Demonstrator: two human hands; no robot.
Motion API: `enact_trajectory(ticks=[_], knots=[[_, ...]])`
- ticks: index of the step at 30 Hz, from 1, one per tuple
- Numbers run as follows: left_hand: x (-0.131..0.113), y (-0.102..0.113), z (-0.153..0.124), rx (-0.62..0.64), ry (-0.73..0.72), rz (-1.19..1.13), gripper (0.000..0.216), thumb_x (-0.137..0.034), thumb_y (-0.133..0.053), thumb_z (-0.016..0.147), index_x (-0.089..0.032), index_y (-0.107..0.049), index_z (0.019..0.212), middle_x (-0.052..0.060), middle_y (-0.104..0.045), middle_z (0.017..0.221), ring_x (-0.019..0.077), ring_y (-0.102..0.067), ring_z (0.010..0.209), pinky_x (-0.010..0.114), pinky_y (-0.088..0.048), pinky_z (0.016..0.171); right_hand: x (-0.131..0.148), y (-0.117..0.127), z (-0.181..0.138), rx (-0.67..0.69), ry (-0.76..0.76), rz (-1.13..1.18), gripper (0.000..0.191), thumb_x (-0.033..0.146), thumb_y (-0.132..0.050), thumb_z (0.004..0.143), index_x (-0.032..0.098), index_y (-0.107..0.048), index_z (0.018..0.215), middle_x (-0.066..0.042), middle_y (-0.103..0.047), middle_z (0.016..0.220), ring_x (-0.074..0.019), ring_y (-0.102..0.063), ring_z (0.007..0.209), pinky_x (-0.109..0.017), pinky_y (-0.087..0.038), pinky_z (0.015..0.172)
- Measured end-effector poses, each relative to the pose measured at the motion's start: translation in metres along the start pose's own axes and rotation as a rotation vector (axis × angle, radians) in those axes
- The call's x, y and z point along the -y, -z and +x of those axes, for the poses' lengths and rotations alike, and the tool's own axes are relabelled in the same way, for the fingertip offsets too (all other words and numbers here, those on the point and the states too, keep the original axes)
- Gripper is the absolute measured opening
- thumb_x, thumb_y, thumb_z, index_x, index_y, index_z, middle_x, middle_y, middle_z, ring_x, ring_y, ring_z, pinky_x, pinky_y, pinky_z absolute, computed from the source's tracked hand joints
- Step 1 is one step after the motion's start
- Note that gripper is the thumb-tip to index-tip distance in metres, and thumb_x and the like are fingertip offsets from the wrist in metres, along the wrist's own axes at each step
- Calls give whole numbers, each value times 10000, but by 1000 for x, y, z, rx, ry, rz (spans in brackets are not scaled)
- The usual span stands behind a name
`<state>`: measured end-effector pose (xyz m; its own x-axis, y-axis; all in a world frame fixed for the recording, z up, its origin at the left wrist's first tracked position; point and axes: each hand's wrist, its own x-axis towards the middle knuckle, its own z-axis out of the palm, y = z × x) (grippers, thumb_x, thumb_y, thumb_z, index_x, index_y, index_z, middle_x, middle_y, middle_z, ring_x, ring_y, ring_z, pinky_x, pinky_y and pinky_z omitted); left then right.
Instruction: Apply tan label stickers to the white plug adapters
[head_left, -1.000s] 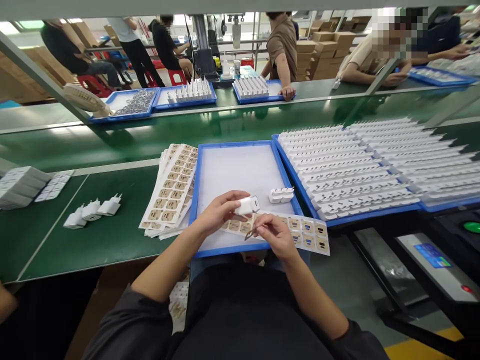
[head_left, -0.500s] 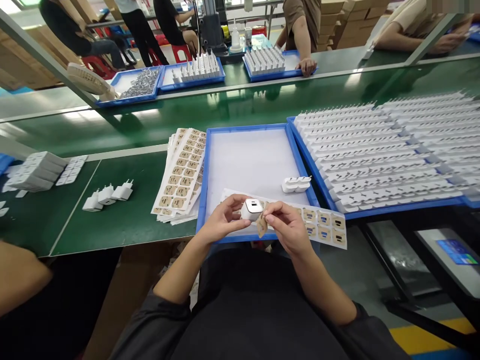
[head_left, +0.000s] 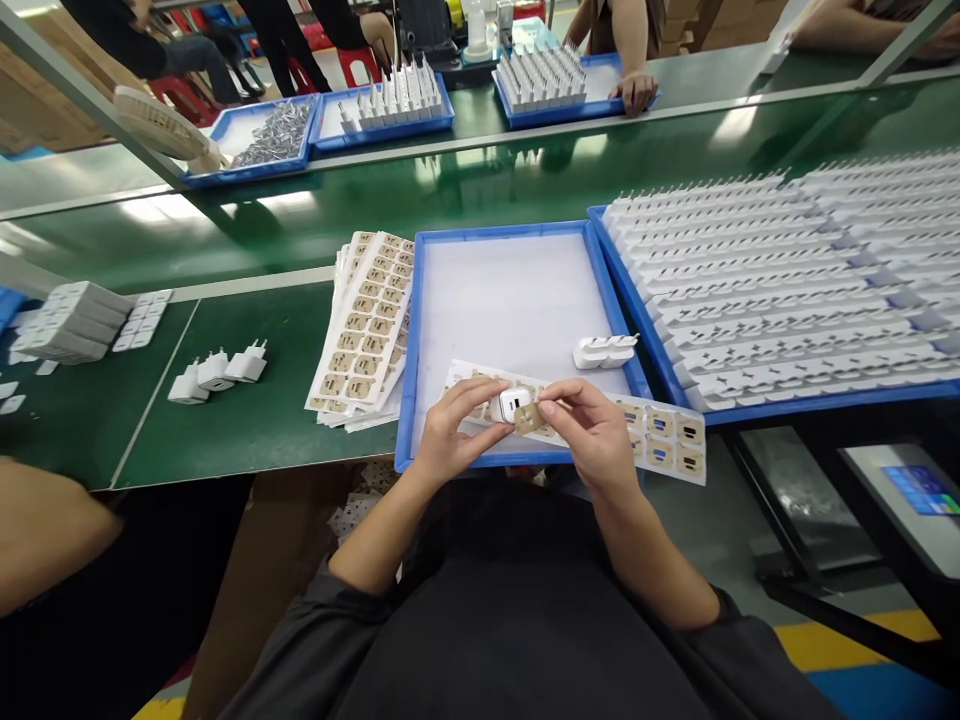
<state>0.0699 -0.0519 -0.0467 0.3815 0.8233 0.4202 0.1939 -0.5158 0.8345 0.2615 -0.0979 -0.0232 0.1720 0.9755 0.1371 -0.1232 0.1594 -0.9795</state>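
Observation:
My left hand (head_left: 448, 432) grips a small white charger (head_left: 510, 404) with its port face turned up toward me. My right hand (head_left: 592, 432) pinches a small tan sticker (head_left: 529, 418) and holds it against the charger's face. Both hands hover over the near edge of an almost bare blue tray (head_left: 420, 330). A sticker sheet (head_left: 664, 430) lies under my hands and sticks out over the tray's front right corner. Two or three white chargers (head_left: 604, 350) lie in the tray to the right.
A stack of tan sticker sheets (head_left: 366, 325) lies left of the tray, three chargers (head_left: 217, 372) farther left. A large tray of white charger rows (head_left: 780, 270) fills the right. Other people's arms show at far left (head_left: 45, 520) and across the belt (head_left: 634, 92).
My right hand has lifted a sticker off the sheet and brought it onto the charger's face. The left hand has turned the charger port-side up. The camera has tilted downward.

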Motion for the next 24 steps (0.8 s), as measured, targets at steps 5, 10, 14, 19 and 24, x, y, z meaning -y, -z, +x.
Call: enact_trajectory(ticks=[5,10,14,19,24], knots=[[-2,0,2,-27,-56,99,377,-399,-765,866,-231,-713,1200,104,-744,1160,256,-694,1099,416,-558,1004,2,-2,5,-12,-22,-60,115,345,-741,890,231,-731,902,-9,-717,866,-156,-667,781,-275,-559,697],[-4,0,3,-52,-133,114,370,-352,-773,870,-223,-705,1210,99,-751,1156,243,-707,1092,388,-572,986,1,-4,5,-19,-22,-62,87,319,-739,889,232,-730,897,0,-711,842,-139,-644,731,-256,-538,657],[-4,-1,4,-74,-228,126,414,-290,-785,866,-228,-671,1259,91,-747,1154,225,-712,1088,367,-588,964,2,-5,5,-20,-25,-68,98,325,-738,891,229,-726,905,-1,-712,855,-141,-652,746,-254,-548,667],[-1,-2,5,-100,-293,115,469,-239,-816,834,-231,-660,1276,87,-740,1149,210,-713,1083,346,-600,954,3,-7,6,-24,-5,-56,54,280,-739,891,229,-729,903,11,-707,855,-129,-660,772,-232,-555,688],[-1,-2,5,-91,-288,113,477,-237,-812,837,-244,-655,1288,83,-739,1160,213,-713,1091,354,-600,961,3,-8,5,-36,21,-73,30,255,-733,896,226,-732,903,8,-712,861,-131,-672,797,-230,-565,702]])
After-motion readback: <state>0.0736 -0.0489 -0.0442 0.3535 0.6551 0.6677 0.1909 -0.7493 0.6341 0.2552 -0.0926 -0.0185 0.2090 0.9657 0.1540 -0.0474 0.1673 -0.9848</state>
